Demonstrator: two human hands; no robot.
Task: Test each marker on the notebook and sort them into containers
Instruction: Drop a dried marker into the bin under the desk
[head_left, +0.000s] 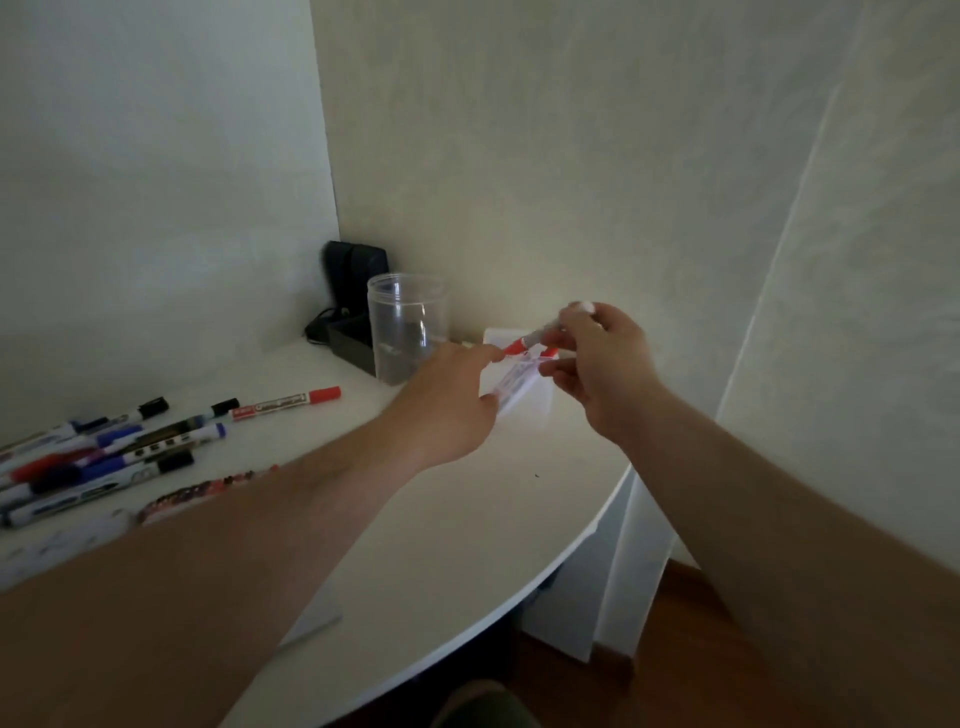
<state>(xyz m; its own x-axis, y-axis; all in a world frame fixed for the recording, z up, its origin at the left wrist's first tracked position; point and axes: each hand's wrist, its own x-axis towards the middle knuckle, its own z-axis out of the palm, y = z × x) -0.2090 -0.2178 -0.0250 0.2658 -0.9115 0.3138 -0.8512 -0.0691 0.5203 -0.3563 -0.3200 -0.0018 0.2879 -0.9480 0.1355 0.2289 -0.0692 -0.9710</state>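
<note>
Nearest to me, on the left of the white curved tabletop (467, 545), lies the loose heap of capped markers (104, 457) in black, blue and red. I judge they wait there for testing. One red-capped white marker (285, 402) lies a little apart from the heap.

Farther in, my left hand (447, 400) holds a second clear plastic container (517, 382), tilted toward the other hand, probably so that its mouth is easy to reach; its fingers are curled around it. My right hand (597, 364) pinches a red marker with a grey barrel (530, 340) between the fingertips, and its red end is just at that mouth. I think this marker is now being sorted.

Behind stands an upright clear round jar (408, 327), and in the corner a black stand with a cable (350, 306).
</note>
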